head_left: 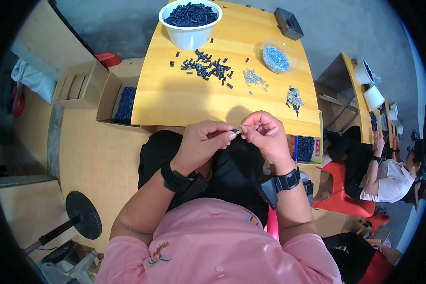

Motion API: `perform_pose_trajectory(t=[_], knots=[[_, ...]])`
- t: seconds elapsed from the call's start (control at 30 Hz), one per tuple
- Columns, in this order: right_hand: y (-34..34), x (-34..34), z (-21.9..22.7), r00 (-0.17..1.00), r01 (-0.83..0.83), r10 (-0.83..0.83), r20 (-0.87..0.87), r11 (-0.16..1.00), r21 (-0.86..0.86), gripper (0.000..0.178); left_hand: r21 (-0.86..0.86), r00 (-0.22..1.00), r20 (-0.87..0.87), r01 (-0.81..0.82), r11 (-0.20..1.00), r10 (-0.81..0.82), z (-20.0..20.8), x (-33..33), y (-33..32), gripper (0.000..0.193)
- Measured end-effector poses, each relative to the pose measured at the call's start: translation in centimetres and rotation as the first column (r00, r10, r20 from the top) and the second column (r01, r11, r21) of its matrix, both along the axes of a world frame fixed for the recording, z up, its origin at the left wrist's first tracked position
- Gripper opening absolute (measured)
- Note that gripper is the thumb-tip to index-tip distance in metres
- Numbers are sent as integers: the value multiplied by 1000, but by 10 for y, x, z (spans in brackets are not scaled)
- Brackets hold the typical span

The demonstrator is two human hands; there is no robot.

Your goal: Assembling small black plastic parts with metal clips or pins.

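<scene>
My left hand [201, 144] pinches a small black plastic piece [235, 130] between thumb and forefinger, just beyond the table's near edge and above my lap. Close against it, my right hand [266, 137] is closed in a pinch at the piece's right end; what its fingertips hold is too small to make out. Loose black plastic pieces [208, 67] lie scattered on the yellow table [175, 104]. To their right are a small heap of silvery metal parts [253, 77] and a mixed pile of silvery and black bits [294, 99].
A white bucket [189, 35] full of black pieces stands at the far left of the table. Farther right are a clear bowl [279, 57] of silvery parts and a dark tray [288, 23]. Boxes of black pieces flank the table below. People sit at the right, one on a red chair [338, 189].
</scene>
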State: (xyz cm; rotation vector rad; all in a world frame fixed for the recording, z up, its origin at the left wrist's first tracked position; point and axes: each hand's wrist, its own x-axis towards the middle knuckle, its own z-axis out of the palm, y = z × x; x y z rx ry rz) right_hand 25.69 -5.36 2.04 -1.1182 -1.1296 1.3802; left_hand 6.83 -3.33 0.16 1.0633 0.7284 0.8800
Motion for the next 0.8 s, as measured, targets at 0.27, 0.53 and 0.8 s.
perform_pose_trajectory(t=[0.27,0.53,0.8], knots=[[-9,-7,8,994,-38,33,108,998,48,11,93,1000,-10,-11,996,12,1,-3,-5,19],[-10,-9,9,985,-52,32,170,992,117,14,64,999,1,-35,997,35,-1,-1,-7,22],[-11,-14,4,977,52,-73,199,993,108,12,-132,983,163,-68,989,89,-5,0,-2,17]])
